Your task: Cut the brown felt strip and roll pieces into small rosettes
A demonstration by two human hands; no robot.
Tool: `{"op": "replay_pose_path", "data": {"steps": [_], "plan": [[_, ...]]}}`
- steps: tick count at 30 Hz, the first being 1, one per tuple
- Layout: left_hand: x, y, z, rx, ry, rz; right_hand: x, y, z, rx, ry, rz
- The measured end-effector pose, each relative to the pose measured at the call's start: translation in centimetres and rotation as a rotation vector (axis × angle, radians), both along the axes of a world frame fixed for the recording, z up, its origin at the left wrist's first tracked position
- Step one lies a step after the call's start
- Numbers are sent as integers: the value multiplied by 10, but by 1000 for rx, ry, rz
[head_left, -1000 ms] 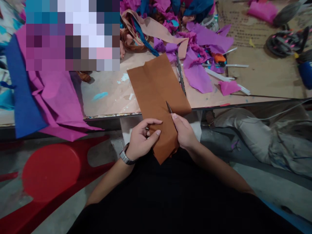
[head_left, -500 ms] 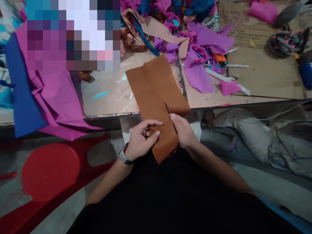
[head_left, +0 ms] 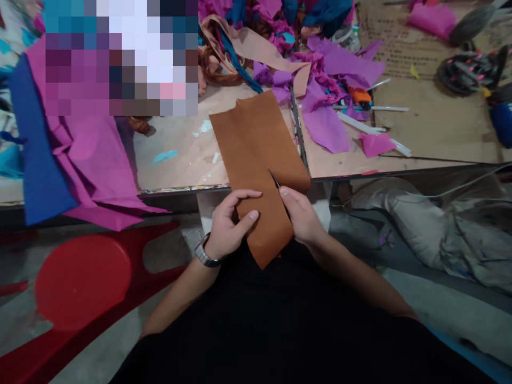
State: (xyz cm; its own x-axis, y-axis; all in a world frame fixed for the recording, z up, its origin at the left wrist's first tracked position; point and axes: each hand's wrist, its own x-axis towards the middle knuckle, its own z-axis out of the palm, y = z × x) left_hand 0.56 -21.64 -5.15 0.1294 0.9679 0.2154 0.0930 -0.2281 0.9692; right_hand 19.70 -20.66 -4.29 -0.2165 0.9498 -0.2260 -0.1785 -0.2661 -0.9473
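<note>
A long brown sheet of paper (head_left: 256,149) hangs over the table's front edge toward my lap. My left hand (head_left: 230,224) pinches its left side near the bottom, thumb on top. My right hand (head_left: 302,216) is closed round a pair of scissors; only the dark blade tips (head_left: 275,180) show, poking through the sheet in a cut running up from its lower end. A watch sits on my left wrist.
The wooden table (head_left: 180,160) carries magenta and blue sheets (head_left: 80,165) at the left, purple and pink scraps (head_left: 324,90) behind, white sticks, and cardboard (head_left: 432,112) at the right. A red plastic stool (head_left: 84,282) stands at my lower left.
The scissor tips have crept slightly up the sheet and the cut has lengthened. My left hand has shifted a little upward along the paper's left part.
</note>
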Motion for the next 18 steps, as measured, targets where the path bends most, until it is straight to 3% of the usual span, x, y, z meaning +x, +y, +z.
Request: {"op": "replay_pose_path", "data": {"steps": [7, 18], "plan": [[5, 5, -7, -113, -125, 24, -1, -2, -1, -36, 54, -26], [4, -5, 2, -181, -100, -35, -4, 1, 0, -87, 75, -52]]}}
